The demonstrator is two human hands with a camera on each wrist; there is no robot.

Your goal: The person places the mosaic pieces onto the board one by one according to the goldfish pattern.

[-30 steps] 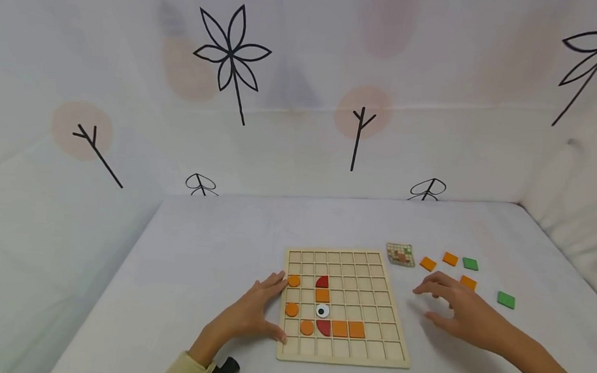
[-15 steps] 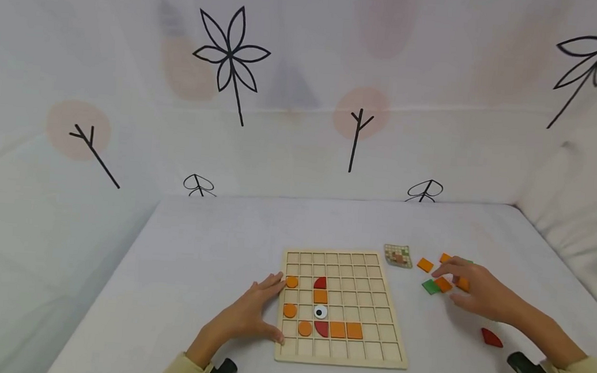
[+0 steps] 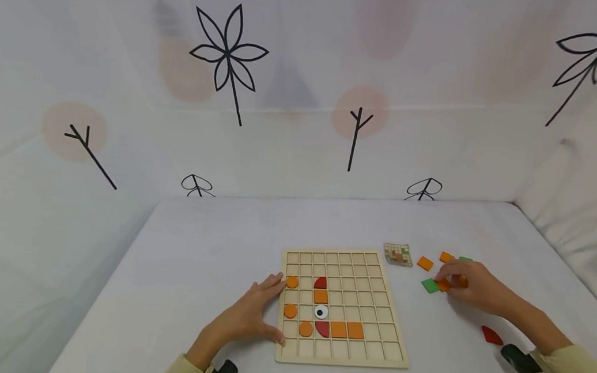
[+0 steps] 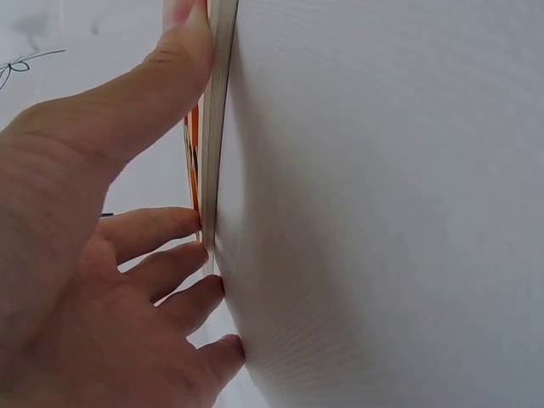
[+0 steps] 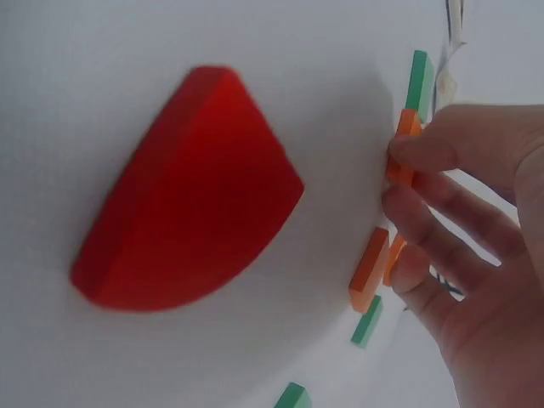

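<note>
My left hand [image 3: 250, 316] lies along the left edge of a wooden grid board [image 3: 343, 363]. Its thumb and fingertips touch the rim, as the left wrist view also shows. On the board sit orange discs [image 3: 306, 328], orange squares [image 3: 339, 329], red quarter-circles [image 3: 322, 328] and a googly-eye disc [image 3: 321, 312]. To the board's right, my right hand [image 3: 481, 289] pinches an orange square tile [image 5: 405, 127] between thumb and fingers, low at the table. A green tile [image 3: 430, 286] lies right beside that tile. The hand partly covers other tiles behind it.
A small patterned card [image 3: 398, 255] lies off the board's far right corner. Loose orange tiles [image 3: 425, 263] and green tiles [image 3: 465, 259] surround the right hand. Nearer the right wrist lies a red quarter-circle piece [image 3: 491, 335]. White printed fabric [image 3: 290, 151] rises behind the table.
My right hand has moved away from me over the tiles, uncovering the red piece, and its thumb and fingers have closed on an orange tile. The left hand has stayed at the board.
</note>
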